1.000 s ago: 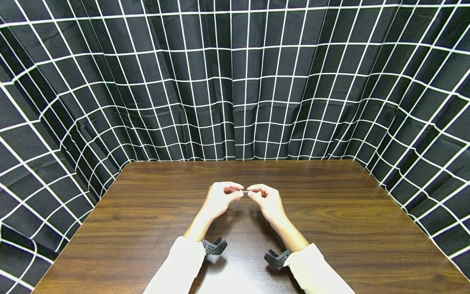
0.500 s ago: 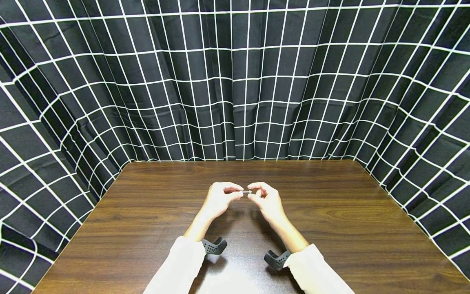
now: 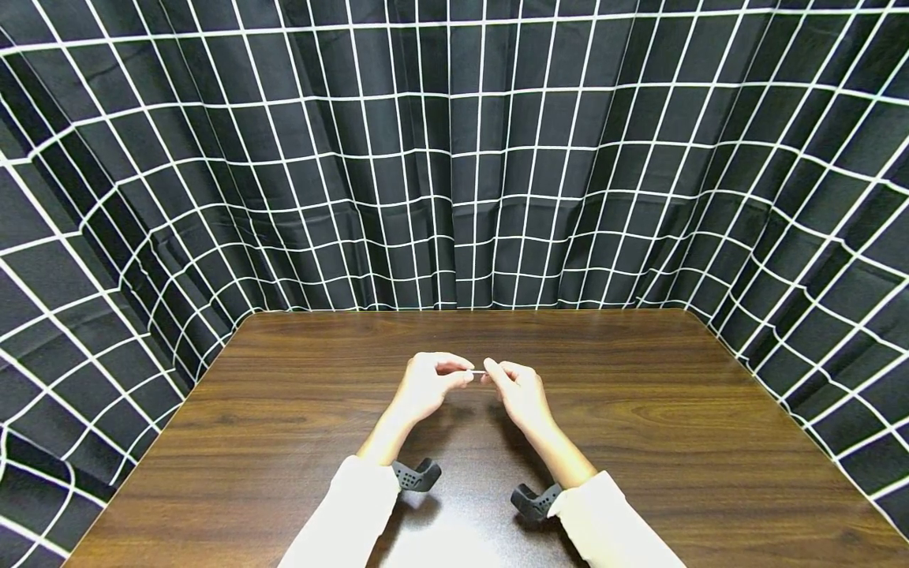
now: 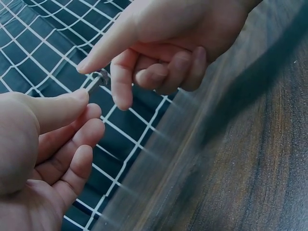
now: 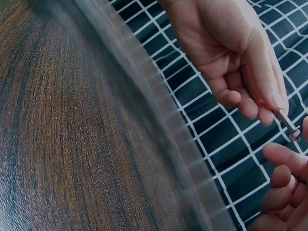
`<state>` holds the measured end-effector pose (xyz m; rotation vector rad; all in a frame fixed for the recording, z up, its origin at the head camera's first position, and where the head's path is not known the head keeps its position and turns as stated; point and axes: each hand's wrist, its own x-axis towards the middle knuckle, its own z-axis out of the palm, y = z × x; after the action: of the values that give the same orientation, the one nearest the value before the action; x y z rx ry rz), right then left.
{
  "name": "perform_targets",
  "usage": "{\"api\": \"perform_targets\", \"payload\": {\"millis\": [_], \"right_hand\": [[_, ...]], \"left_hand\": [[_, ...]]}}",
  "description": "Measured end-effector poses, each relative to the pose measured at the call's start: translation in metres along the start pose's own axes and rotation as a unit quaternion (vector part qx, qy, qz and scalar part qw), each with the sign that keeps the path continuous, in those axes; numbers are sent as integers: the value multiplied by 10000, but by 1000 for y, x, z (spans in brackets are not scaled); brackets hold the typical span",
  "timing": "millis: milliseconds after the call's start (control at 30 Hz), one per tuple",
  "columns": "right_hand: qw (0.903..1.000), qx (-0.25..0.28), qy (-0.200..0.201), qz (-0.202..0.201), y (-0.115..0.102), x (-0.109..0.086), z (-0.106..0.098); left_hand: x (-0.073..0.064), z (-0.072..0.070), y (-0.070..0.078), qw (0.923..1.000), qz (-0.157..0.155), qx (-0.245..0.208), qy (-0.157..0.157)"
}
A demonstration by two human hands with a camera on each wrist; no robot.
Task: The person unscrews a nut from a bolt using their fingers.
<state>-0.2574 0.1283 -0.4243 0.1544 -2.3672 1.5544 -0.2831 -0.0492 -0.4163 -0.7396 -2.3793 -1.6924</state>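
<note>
Above the middle of the brown wooden table (image 3: 639, 410), both hands meet fingertip to fingertip. My left hand (image 3: 463, 375) pinches a small metal bolt (image 4: 94, 84) between thumb and fingers, its free end pointing right. A small nut (image 4: 104, 75) sits on that end. My right hand (image 3: 491, 375) pinches the nut between the index fingertip and thumb, its other fingers curled in. In the right wrist view the bolt (image 5: 284, 120) sticks out of the left hand's fingers (image 5: 250, 103) with the nut (image 5: 295, 135) at its tip. Both sleeves are white.
A black curtain with a white grid (image 3: 454, 158) hangs close round the table's back and both sides. Black wrist camera mounts (image 3: 416, 476) (image 3: 533, 501) sit under each forearm. Bare tabletop lies left, right and behind the hands.
My right hand's fingers have shifted on the end of the bolt, the index finger now lower and straighter. The left hand has stayed put.
</note>
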Motion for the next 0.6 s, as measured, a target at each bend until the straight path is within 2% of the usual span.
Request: {"api": "perform_targets", "payload": {"millis": [233, 433, 600], "right_hand": [[9996, 265, -98, 41, 0, -1, -1], [9974, 645, -208, 225, -5, 0, -1], [9959, 830, -332, 167, -15, -3, -5]], "left_hand": [[0, 2, 6, 9999, -54, 109, -25], [1, 1, -1, 10000, 10, 14, 45], [1, 0, -4, 9998, -7, -197, 35]]}}
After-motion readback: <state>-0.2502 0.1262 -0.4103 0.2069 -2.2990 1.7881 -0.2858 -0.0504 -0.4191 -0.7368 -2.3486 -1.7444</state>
